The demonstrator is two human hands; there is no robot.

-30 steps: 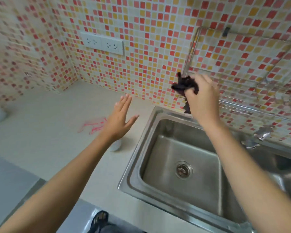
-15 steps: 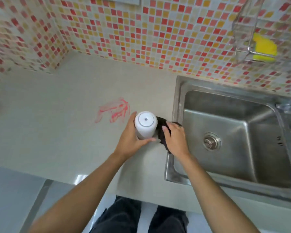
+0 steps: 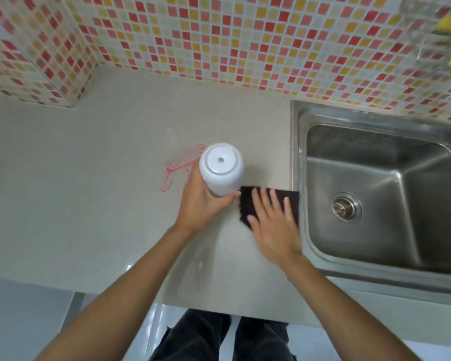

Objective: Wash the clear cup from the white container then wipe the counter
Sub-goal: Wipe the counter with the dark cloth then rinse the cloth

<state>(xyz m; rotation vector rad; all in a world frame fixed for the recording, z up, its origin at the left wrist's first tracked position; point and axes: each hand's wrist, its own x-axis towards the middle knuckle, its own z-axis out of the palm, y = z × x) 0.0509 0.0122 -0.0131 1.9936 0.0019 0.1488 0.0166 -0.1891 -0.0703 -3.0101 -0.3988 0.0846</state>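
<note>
The left hand (image 3: 201,201) is curling round the smooth, likely light white container (image 3: 221,169) while the right hand (image 3: 274,225), fingers spread, is pressing the limp dark cloth (image 3: 246,204) onto the counter (image 3: 89,178) left of the sink (image 3: 296,142).

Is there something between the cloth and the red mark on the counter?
Yes. The left hand gripping the white container lies between the cloth, under the flat right hand, and the red mark. Whether the container clears the counter is unclear.
</note>
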